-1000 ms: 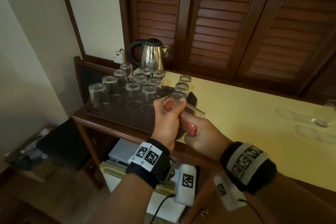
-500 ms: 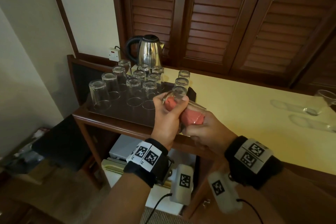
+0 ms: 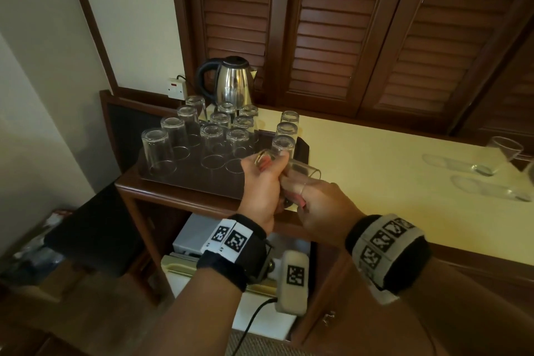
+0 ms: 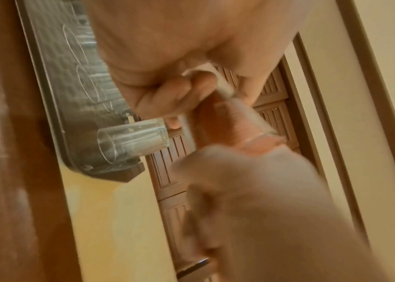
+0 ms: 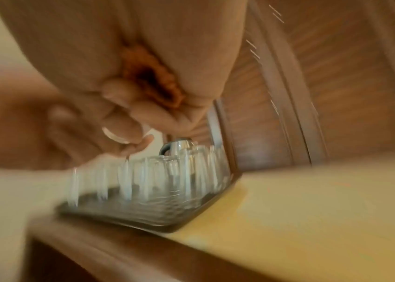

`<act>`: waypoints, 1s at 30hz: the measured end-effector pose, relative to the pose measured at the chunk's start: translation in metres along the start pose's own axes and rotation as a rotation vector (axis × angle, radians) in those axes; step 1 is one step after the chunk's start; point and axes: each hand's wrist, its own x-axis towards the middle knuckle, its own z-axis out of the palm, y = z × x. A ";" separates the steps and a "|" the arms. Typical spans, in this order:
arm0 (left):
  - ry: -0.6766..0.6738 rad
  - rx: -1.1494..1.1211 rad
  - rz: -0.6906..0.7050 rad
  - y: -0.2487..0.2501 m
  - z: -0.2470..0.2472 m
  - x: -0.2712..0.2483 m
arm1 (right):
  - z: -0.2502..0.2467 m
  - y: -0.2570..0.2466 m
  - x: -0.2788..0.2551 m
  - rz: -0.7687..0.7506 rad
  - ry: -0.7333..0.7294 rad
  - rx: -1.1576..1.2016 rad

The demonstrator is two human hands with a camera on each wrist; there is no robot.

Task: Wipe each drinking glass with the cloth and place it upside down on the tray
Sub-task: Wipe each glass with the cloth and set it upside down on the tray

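Between our two hands, just this side of the tray (image 3: 185,182), we hold a drinking glass (image 3: 303,172) lying on its side. Our left hand (image 3: 260,182) has its fingers curled round the base end, clamped on the glass. Our right hand (image 3: 323,208) grips the pink cloth (image 3: 300,202), fingers closed round it at the open end; through the clear wall, the left wrist view shows the cloth (image 4: 220,122) stuffed inside the glass (image 4: 239,122). Beyond our left fingertips, many glasses (image 3: 213,144) stand upside down in rows on the tray, the nearest one (image 3: 283,144) just past our knuckles. Behind those rows stands a steel kettle (image 3: 234,81). Well off to the right of our right hand, more glasses (image 3: 505,150) rest on the yellow counter (image 3: 390,170).
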 end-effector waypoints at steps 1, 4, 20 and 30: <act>0.013 -0.025 -0.001 0.000 0.001 0.000 | 0.002 -0.002 0.001 -0.003 0.017 0.064; 0.035 -0.072 0.079 -0.005 0.003 -0.003 | -0.002 -0.007 0.004 0.155 -0.018 0.779; 0.086 0.014 0.006 -0.003 -0.012 0.002 | 0.008 -0.007 0.008 0.104 -0.008 0.420; 0.052 -0.067 0.073 -0.002 0.010 0.012 | -0.011 0.014 0.009 0.195 -0.061 0.631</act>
